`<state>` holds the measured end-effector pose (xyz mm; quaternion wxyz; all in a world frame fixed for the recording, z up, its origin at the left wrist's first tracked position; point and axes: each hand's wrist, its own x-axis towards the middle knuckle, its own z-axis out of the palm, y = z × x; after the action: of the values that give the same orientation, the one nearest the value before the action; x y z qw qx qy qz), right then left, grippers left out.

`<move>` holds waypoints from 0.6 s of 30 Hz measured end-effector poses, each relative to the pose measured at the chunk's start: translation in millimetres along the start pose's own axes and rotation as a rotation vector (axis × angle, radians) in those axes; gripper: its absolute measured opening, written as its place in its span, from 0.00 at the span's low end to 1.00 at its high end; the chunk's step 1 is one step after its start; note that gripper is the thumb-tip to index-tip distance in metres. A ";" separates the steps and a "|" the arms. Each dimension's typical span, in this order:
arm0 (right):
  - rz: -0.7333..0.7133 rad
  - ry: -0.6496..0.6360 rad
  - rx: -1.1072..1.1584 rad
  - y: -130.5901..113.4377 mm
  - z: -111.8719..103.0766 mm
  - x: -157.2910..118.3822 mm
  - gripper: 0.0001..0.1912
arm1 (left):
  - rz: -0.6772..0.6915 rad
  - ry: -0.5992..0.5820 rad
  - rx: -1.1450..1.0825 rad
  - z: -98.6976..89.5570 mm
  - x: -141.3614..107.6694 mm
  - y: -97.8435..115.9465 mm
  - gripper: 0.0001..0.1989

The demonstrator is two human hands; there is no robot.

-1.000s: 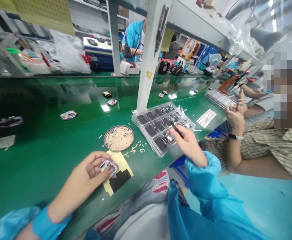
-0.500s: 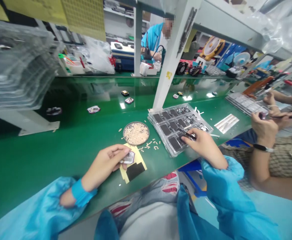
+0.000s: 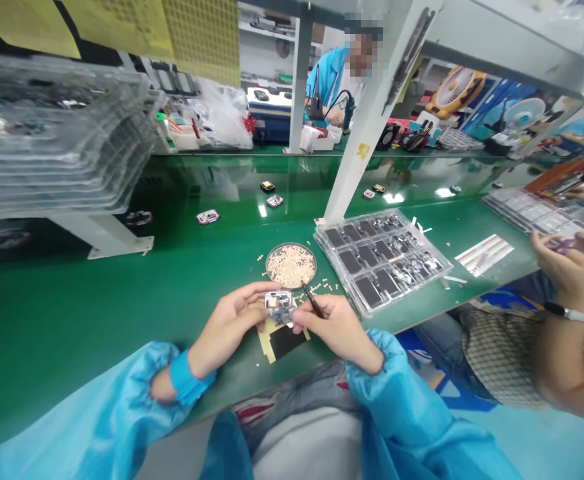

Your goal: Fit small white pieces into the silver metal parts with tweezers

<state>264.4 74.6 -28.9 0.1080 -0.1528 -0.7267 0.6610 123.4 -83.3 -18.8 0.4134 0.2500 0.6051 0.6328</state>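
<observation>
Between both grips sits a small open device (image 3: 278,300), held at its edge by the left grip (image 3: 229,319); the right grip (image 3: 337,328) clasps a slim dark tool (image 3: 313,300) beside it. A dish (image 3: 267,268) lies just beyond. The step seems to be seating inner parts, calling next for steady, precise alignment.

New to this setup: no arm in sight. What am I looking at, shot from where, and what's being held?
No machine: a person's bare hands, seen by a head-worn camera looking forward and down. The left hand holds a small purple-edged device; the right hand, beside it, holds a slim dark tool. On the green bench lie a round dish of small pale pieces and a clear tray holding dark rectangular parts. Another person's hand shows at the right.
</observation>
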 end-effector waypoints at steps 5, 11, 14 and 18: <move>0.031 0.131 0.001 2.8 14.9 5.8 0.14 | 0.032 -0.005 0.007 2.0 -1.0 -3.1 0.25; 0.046 0.193 0.030 6.7 17.9 10.3 0.13 | 0.093 -0.014 0.044 3.2 -2.8 -8.7 0.25; 0.041 0.189 0.036 7.5 16.8 10.9 0.13 | 0.116 -0.005 0.117 3.3 -4.2 -11.4 0.25; 0.032 0.173 0.028 6.6 16.3 10.9 0.14 | 0.130 0.021 0.175 3.5 -4.5 -13.1 0.25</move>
<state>248.9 64.0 -37.6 0.1622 -0.2194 -0.7027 0.6570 131.6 -86.1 -30.3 0.3414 0.3173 0.6449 0.6057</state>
